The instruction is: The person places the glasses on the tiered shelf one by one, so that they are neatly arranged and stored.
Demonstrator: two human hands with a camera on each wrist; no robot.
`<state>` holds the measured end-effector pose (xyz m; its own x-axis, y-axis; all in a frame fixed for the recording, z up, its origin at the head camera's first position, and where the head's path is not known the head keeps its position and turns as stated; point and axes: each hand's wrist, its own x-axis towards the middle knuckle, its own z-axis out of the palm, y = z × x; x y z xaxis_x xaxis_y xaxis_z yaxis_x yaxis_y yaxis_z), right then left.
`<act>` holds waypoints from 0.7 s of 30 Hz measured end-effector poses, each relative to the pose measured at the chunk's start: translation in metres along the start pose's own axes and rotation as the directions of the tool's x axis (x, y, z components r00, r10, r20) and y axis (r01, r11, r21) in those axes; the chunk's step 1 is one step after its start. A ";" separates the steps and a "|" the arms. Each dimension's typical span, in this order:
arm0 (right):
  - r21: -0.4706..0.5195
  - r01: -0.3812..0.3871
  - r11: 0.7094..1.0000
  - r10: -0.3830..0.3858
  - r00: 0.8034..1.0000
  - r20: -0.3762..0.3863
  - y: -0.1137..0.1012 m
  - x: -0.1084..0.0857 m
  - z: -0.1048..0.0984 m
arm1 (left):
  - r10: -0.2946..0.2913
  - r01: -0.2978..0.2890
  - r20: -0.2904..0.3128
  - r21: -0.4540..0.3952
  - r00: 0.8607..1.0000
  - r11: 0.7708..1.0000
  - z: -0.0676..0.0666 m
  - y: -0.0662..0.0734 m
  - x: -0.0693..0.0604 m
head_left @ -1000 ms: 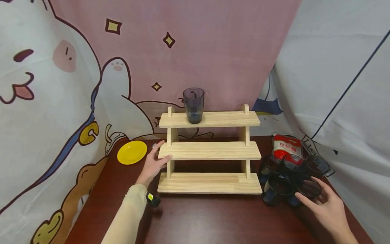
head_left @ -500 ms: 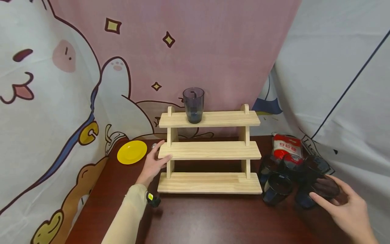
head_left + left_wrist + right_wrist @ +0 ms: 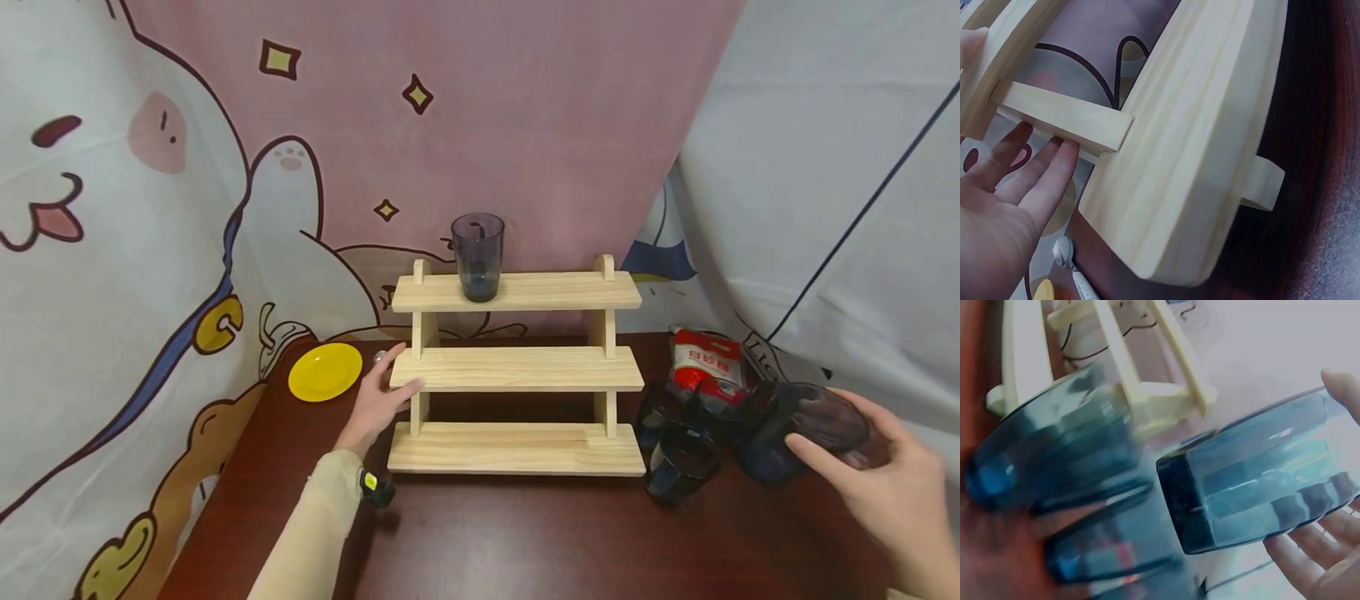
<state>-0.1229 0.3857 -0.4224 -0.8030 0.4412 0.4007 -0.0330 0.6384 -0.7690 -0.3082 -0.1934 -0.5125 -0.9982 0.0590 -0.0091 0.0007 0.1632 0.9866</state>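
Observation:
A three-tier wooden display rack (image 3: 517, 368) stands on the table. My left hand (image 3: 373, 408) holds the left end of its middle shelf; in the left wrist view the fingers (image 3: 1047, 181) touch the upright below that shelf. At the right, my right hand (image 3: 896, 479) grips a dark, clear tumbler (image 3: 813, 425) by its side, thumb on one side and fingers on the other. The right wrist view shows this tumbler (image 3: 1254, 487) tilted, its base toward the other glasses. Several similar tumblers (image 3: 678, 467) cluster right of the rack, partly overlapping.
One tumbler (image 3: 478, 258) stands upright on the top shelf, left of its middle. Behind the cluster lies a red and white bag (image 3: 705, 358). A yellow plate (image 3: 325, 372) and a partly hidden spoon (image 3: 1065, 253) lie left of the rack. Printed cloth hangs around the table.
My right hand has drawn the tumbler rightward and up, away from the cluster. The left hand stays at the rack's middle shelf.

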 end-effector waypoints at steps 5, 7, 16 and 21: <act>0.125 0.019 0.992 -0.024 0.999 0.035 -0.023 0.015 0.009 | -0.008 0.008 -0.011 0.003 1.000 1.000 -0.001 -0.001 0.000; 0.145 0.037 0.989 -0.045 0.998 0.051 -0.032 0.021 0.014 | -0.002 0.002 -0.010 0.001 1.000 1.000 -0.001 -0.001 0.000; 0.147 0.107 0.983 -0.123 0.987 0.104 -0.067 0.043 0.043 | -0.020 0.020 0.013 0.002 1.000 1.000 0.001 0.000 0.000; 0.149 0.161 0.976 -0.185 0.968 0.172 -0.092 0.055 0.066 | -0.007 0.007 0.013 0.014 1.000 1.000 0.002 0.022 -0.010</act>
<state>-0.2032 0.3098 -0.3627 -0.8730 0.2002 0.4448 -0.2497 0.5999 -0.7601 -0.2979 -0.1888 -0.4912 -0.9973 0.0706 -0.0181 -0.0053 0.1777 0.9841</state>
